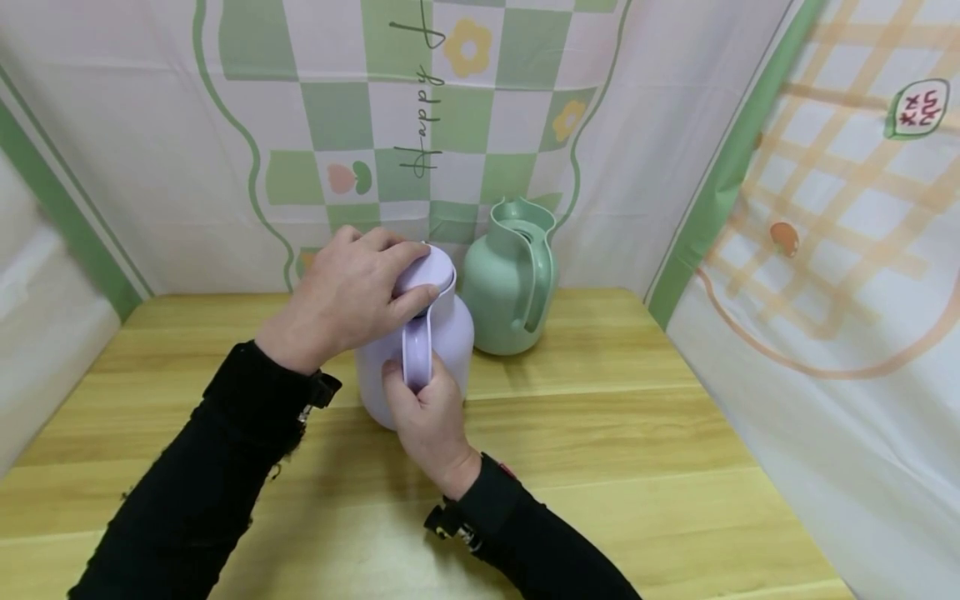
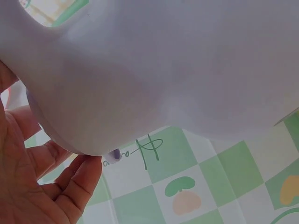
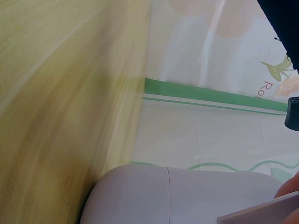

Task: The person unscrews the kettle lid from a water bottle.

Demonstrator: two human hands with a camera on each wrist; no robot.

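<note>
A lilac vacuum jug [image 1: 453, 337] stands upright on the table, its handle facing me. My left hand [image 1: 341, 292] holds the round lid [image 1: 429, 268], thumb on the near side and fingers over the far side. In the left wrist view, the fingertips of the left hand [image 2: 46, 182] touch the edge of the jug's top [image 2: 126, 93]. Lower down, my right hand [image 1: 433, 425] grips the loop handle [image 1: 417, 354], thumb along its left side. The right wrist view has the jug's lower body [image 3: 135, 196] near the tabletop, with only a bit of the right hand [image 3: 292, 186] showing.
A green jug [image 1: 498, 292] with a flared spout stands right behind the lilac one, to its right. The wood-grain table [image 1: 600, 450] meets a checked cloth backdrop [image 1: 465, 117] at the back, with printed cloth [image 1: 840, 208] hanging on the right.
</note>
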